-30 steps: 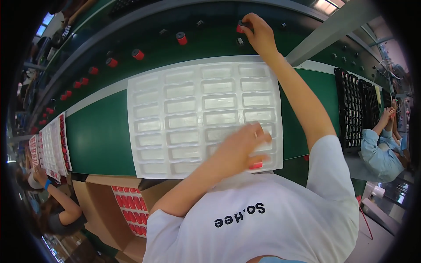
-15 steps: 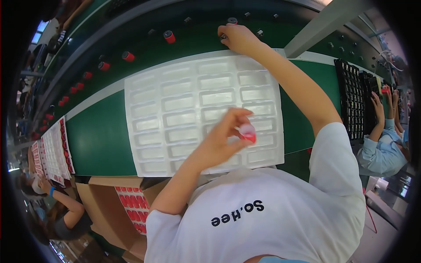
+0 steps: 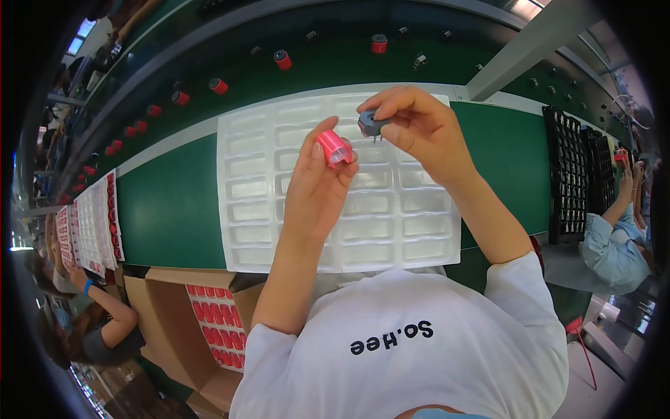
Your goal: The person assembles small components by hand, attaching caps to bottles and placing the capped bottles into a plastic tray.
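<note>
Above a green worktop (image 3: 167,209), a person's left hand (image 3: 317,178) is gripping a hollow pink shell (image 3: 331,145) between thumb and fingers, its open end facing the lower right, while the right hand (image 3: 422,129) is pinching a grey cap (image 3: 372,123) with thin prongs pointing down. The two parts are hanging just apart over the far half of a white compartment tray (image 3: 247,211). Beyond it, red cylinders (image 3: 282,60) with dark tops are standing in a loose line; at lower left, a cardboard box (image 3: 159,328) is holding red pieces (image 3: 216,312).
</note>
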### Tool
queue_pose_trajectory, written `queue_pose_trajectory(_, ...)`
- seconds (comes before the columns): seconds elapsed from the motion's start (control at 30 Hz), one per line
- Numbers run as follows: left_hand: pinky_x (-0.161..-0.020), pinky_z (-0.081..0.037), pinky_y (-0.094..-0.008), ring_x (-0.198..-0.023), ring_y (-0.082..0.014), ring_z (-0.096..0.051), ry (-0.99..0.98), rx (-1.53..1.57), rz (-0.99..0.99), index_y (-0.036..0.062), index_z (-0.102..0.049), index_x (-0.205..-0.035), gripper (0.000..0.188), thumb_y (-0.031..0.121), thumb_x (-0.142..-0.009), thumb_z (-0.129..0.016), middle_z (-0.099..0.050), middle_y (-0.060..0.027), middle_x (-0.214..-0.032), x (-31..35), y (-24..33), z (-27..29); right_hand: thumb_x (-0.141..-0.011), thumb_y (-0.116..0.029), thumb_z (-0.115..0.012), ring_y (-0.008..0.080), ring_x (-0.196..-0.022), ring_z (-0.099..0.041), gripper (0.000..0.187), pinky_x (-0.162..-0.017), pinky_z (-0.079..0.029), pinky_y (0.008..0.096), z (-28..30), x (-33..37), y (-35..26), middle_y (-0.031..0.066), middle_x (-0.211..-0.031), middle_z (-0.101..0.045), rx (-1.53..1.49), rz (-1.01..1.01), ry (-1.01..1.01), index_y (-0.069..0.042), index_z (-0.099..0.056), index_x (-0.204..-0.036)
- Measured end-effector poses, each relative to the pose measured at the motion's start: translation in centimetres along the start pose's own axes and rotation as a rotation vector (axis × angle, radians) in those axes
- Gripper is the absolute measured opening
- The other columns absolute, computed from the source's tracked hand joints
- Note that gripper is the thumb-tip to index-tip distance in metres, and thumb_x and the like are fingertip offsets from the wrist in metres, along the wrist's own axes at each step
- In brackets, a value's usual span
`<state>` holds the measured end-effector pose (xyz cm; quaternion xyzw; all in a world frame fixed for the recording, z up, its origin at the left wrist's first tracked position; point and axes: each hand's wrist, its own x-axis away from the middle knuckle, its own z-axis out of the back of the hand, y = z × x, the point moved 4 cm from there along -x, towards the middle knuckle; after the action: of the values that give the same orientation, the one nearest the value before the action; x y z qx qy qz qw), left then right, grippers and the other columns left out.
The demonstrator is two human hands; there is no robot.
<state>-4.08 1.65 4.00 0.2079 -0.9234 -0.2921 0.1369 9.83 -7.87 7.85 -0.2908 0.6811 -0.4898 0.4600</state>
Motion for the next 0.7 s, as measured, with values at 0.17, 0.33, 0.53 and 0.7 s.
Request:
queue_pose_trajectory(0.17, -0.073, -0.049, -0.0217, -0.084, -0.0108, -0.058, 0.021, 0.099, 0.114, 0.008, -0.05, -0.119, 0.032, 0.034, -0.1, -0.047, -0.059, -0.0058, -0.099, 0.8, -0.8, 0.4, -0.084, 0.002, -0.064, 0.0243, -0.104, -0.061, 0.016, -0.092, -0.051, 0.0362, -1.8, 0.8, -0.6, 0.0173, -0.114, -0.061, 0.026, 0.137, -0.005, -0.003, -0.061, -0.099)
queue_pose_trajectory(0.33, -0.048, -0.036, -0.0175, -0.057, -0.007, -0.046, -0.051, 0.213, 0.285, 0.0113, -0.053, -0.101, 0.031, 0.04, -0.102, -0.041, -0.055, -0.0031, -0.078, 1.8, -0.8, -1.3, -0.08, 0.001, -0.07, 0.0246, -0.102, -0.064, 0.014, -0.088, -0.052, 0.0337, -2.4, 0.5, -0.5, 0.0156, -0.111, -0.066, 0.172, 0.245, -0.066, -0.005, -0.066, -0.092)
queue_pose_trajectory(0.53, -0.042, -0.028, -0.0151, -0.051, -0.0043, -0.036, 0.085, 0.18, 0.31, 0.0123, -0.051, -0.098, 0.035, 0.045, -0.101, -0.039, -0.052, -0.0017, -0.072, 2.5, -0.4, -1.1, -0.076, -0.001, -0.073, 0.025, -0.094, -0.067, 0.013, -0.079, -0.053, 0.0309, -2.7, 0.3, -0.6, 0.0136, -0.106, -0.069, 0.345, 0.33, -0.182, -0.006, -0.068, -0.087)
queue_pose_trajectory(0.7, -0.043, -0.026, -0.016, -0.05, -0.0037, -0.035, 0.151, 0.044, 0.264, 0.0122, -0.05, -0.097, 0.037, 0.047, -0.1, -0.04, -0.049, -0.0007, -0.068, 2.4, -0.3, -1.4, -0.076, -0.002, -0.073, 0.0239, -0.092, -0.067, 0.012, -0.076, -0.053, 0.0296, -2.6, 0.4, -0.7, 0.0111, -0.105, -0.07, 0.381, 0.325, -0.148, -0.006, -0.068, -0.087)
